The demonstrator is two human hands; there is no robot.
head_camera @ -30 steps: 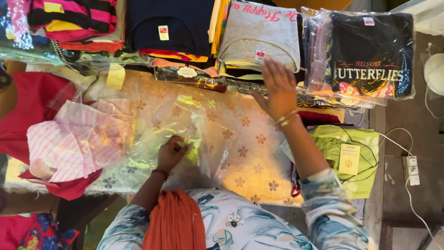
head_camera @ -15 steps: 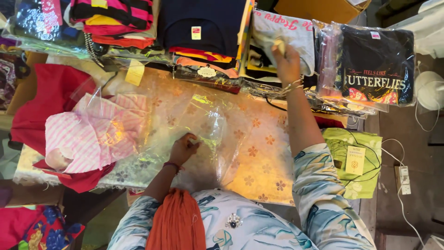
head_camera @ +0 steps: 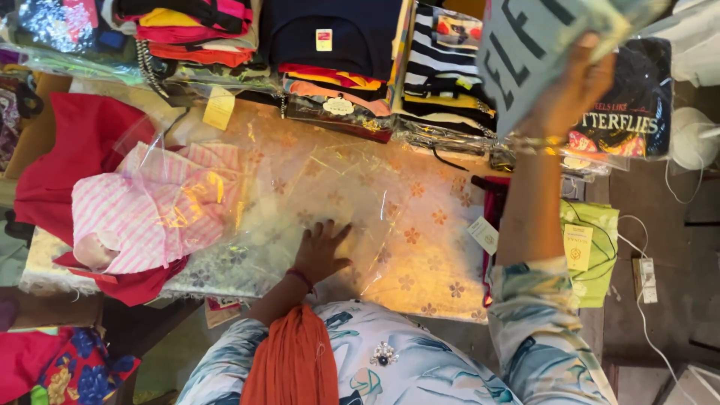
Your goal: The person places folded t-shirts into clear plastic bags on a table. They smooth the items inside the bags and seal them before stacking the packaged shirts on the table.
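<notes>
**Over the tabletop: packed grey garment lifted, wrapper pinned**

Right hand (head_camera: pixel 574 90), fingers closed on the packed grey lettered garment (head_camera: pixel 525 52), holds it high. Left hand (head_camera: pixel 322 251), fingers spread, presses the clear plastic wrapper (head_camera: pixel 352 195). Judgement: keep that palm flat; lower the garment squarely.

Grey folded garment (head_camera: pixel 525 52) lifted high; clear-wrapped floral fabric (head_camera: pixel 390 217) flat on table.

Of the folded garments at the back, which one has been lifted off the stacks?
The grey garment with large dark lettering, held up in the right hand at top right. The striped, navy and black ones lie in their stacks.
</notes>
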